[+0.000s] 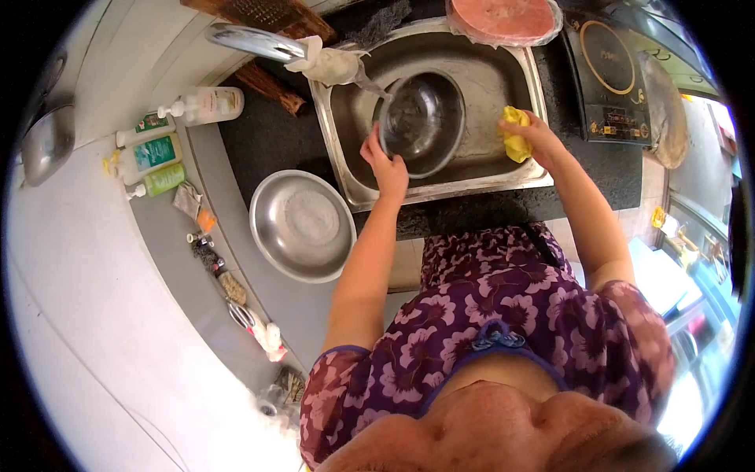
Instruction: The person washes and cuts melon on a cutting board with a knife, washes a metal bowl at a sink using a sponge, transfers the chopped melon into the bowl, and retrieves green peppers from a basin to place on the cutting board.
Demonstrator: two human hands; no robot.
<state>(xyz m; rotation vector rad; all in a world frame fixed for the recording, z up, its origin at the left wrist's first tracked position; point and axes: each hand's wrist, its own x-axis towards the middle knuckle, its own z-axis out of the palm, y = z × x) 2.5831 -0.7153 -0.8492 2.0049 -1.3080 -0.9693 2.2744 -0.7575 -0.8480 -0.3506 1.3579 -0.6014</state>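
Observation:
A metal bowl [429, 130] is tilted in the sink [491, 79], under the faucet [263, 43]. Water runs from the cloth-wrapped spout [334, 67] into the bowl. My left hand [385, 165] grips the bowl's near left rim, its thumb and fingers around the edge. Over the right side of the sink, my right hand [539, 141] is closed on a crumpled yellow cloth [516, 135], apart from the bowl.
Left of the sink sits a second metal basin [307, 228]. Several bottles [157, 153] line the left ledge. An induction cooker [609, 79] stands right of the sink, and a pink round board [503, 20] in plastic lies behind it.

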